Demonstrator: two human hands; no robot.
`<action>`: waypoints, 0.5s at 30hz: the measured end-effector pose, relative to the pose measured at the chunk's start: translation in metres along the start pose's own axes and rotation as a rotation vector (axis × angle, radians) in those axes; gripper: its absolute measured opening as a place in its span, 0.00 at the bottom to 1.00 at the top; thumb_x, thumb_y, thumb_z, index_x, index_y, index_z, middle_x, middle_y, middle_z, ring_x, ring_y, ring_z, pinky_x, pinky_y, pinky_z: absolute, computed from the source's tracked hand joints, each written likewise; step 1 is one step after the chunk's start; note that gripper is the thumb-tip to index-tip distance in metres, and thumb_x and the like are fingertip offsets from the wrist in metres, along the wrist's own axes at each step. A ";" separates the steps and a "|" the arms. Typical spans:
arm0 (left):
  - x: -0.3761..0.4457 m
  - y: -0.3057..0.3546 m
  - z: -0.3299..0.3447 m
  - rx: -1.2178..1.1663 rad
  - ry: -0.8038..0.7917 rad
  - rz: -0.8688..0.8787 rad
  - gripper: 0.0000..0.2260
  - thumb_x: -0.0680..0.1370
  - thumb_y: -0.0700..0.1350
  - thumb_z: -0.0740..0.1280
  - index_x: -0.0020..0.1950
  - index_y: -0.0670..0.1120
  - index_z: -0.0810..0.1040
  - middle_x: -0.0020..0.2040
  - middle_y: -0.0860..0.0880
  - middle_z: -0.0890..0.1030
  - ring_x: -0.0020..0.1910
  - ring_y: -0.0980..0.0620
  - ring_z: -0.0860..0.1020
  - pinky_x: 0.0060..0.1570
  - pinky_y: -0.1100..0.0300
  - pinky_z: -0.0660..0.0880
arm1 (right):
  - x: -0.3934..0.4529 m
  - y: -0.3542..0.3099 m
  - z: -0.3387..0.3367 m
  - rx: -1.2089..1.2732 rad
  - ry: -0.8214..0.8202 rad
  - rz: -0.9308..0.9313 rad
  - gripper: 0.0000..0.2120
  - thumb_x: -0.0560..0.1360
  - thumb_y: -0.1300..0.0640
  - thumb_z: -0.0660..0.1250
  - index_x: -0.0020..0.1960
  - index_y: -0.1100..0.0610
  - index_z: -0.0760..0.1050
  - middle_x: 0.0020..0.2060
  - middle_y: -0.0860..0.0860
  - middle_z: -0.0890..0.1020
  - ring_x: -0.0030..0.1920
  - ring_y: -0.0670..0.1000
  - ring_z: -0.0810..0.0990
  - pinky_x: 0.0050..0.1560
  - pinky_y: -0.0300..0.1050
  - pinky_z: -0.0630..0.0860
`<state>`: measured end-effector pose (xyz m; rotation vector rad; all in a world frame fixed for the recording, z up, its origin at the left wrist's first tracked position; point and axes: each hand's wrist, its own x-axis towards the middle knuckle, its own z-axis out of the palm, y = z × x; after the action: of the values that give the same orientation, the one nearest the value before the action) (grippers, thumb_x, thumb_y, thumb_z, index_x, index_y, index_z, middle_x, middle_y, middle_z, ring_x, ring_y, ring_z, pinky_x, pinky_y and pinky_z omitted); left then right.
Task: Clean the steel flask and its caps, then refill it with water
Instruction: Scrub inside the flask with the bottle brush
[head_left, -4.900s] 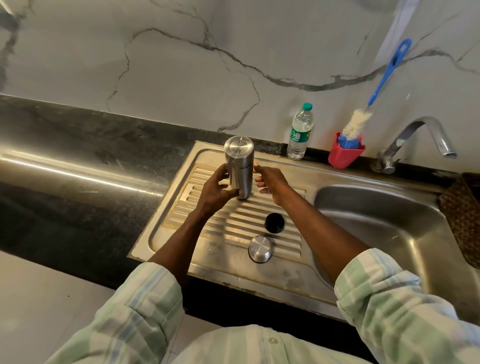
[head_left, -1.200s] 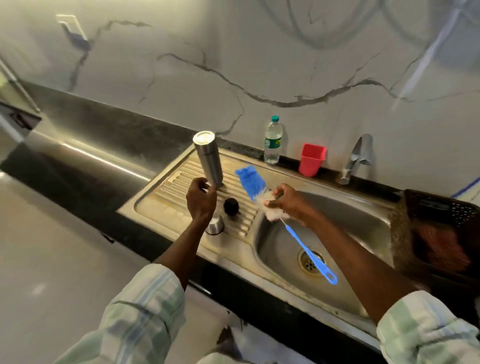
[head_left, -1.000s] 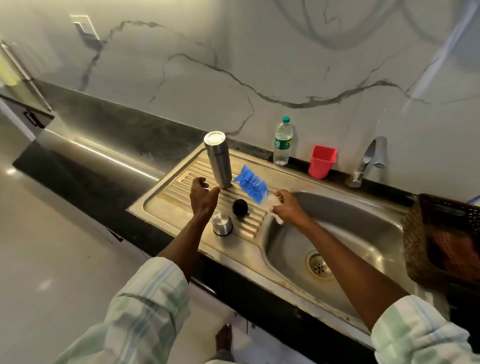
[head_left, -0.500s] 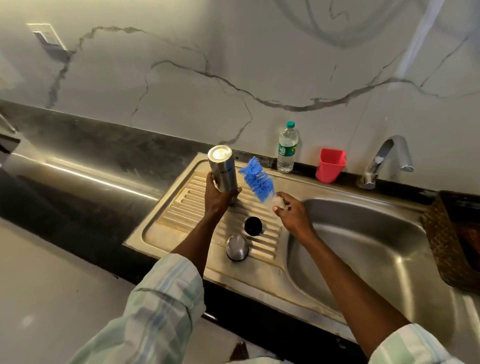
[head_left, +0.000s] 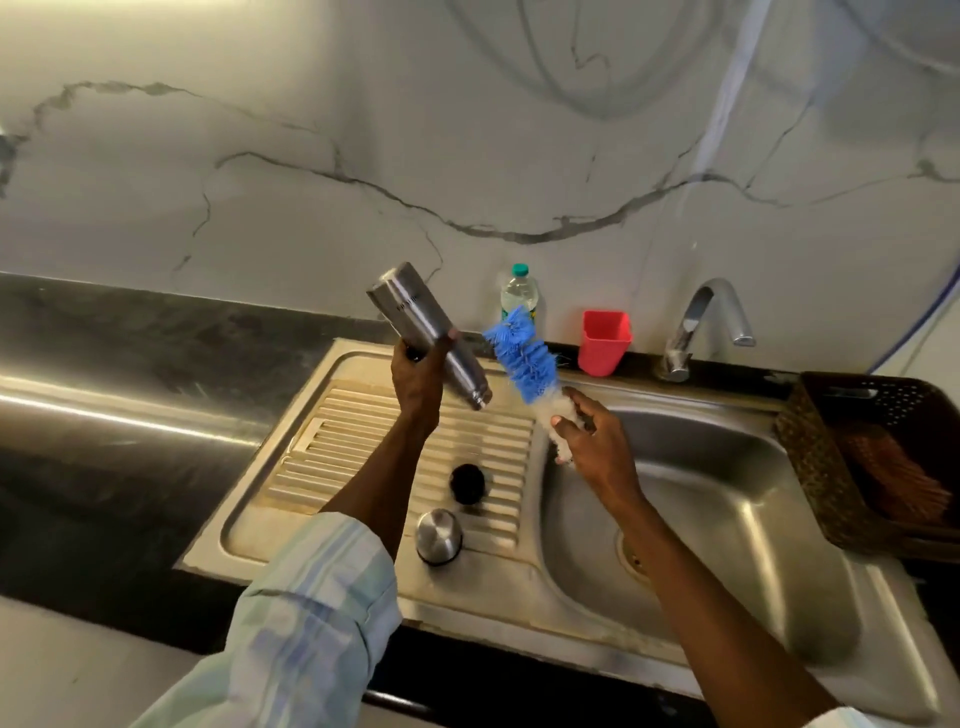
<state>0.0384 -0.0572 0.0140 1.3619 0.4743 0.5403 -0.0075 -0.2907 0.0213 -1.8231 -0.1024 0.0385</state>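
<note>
My left hand (head_left: 415, 382) grips the steel flask (head_left: 428, 332) in the air above the drainboard, tilted with its base up-left and its mouth down-right. My right hand (head_left: 592, 441) holds the bottle brush (head_left: 522, 353) by its white part, blue bristles pointing up-left, just right of the flask's mouth and apart from it. The brush handle is hidden behind my hand. On the drainboard (head_left: 332, 457) lie the black inner cap (head_left: 467, 483) and, nearer to me, the steel outer cap (head_left: 439, 535).
The sink basin (head_left: 727, 519) lies at the right with the tap (head_left: 701, 322) behind it. A red holder (head_left: 605, 343) and a plastic water bottle (head_left: 519, 293) stand at the back rim. A brown woven basket (head_left: 872, 457) sits right of the basin. Black counter extends left.
My left hand has lifted the flask off the drainboard and tipped it mouth-down toward the brush. My right hand took the brush from the red holder and now holds it near the flask.
</note>
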 end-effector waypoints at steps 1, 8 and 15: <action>0.000 0.006 0.014 -0.099 0.005 -0.047 0.24 0.72 0.50 0.77 0.63 0.46 0.73 0.56 0.47 0.80 0.54 0.49 0.81 0.56 0.51 0.80 | -0.001 0.000 -0.009 0.002 0.026 -0.009 0.21 0.77 0.64 0.67 0.67 0.52 0.74 0.49 0.45 0.79 0.42 0.40 0.79 0.38 0.44 0.81; -0.020 0.012 0.092 -0.644 0.009 -0.374 0.29 0.72 0.56 0.75 0.66 0.43 0.72 0.58 0.40 0.82 0.53 0.41 0.83 0.55 0.41 0.79 | -0.022 0.020 -0.082 -0.146 0.148 -0.064 0.20 0.75 0.61 0.69 0.67 0.56 0.76 0.57 0.53 0.80 0.53 0.49 0.79 0.55 0.38 0.75; -0.069 0.000 0.154 -0.731 0.022 -0.372 0.28 0.75 0.56 0.73 0.66 0.40 0.72 0.60 0.38 0.81 0.54 0.40 0.83 0.59 0.40 0.77 | -0.048 0.041 -0.145 -0.202 0.178 -0.104 0.19 0.72 0.58 0.68 0.63 0.56 0.78 0.54 0.52 0.82 0.52 0.50 0.80 0.56 0.51 0.78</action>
<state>0.0772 -0.2193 0.0378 0.5508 0.4706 0.3634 -0.0419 -0.4452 0.0170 -2.0115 -0.0775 -0.2139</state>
